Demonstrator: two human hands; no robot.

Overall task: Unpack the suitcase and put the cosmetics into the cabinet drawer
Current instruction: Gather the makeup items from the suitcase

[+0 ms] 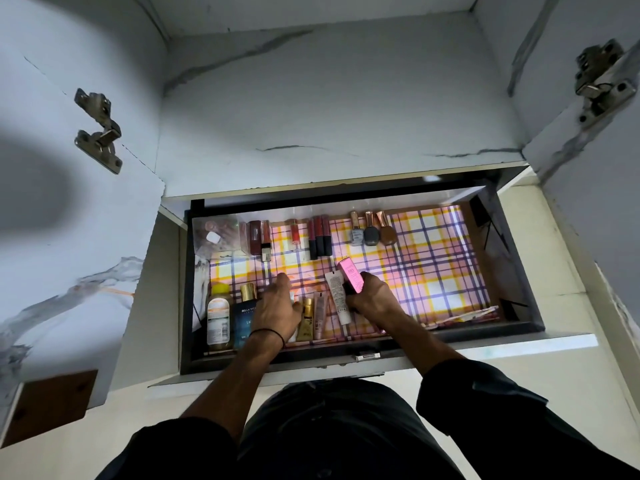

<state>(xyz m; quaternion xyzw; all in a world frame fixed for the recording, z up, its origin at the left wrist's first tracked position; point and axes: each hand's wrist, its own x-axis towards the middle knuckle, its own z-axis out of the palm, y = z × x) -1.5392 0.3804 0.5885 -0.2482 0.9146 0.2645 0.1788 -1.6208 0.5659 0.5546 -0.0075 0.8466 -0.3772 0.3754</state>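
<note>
Pink tube (350, 279): clenched in right hand (372, 297), low over drawer (485, 332) front; long axis slanting back-left; bare checked liner (433, 271) lies just rightward; left hand (277, 304) rests on front-row tubes (313, 315), grip not discernible.

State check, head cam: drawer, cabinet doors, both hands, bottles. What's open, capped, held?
drawer: pulled open.
left cabinet door: open.
right cabinet door: open.
right hand: fingers grip the pink tube.
pink tube: held, tilted up.
left hand: down on the front row, grip hidden.
nail polish bottles: capped, lying at the back.
yellow-capped bottle: capped, lying front left.
</note>
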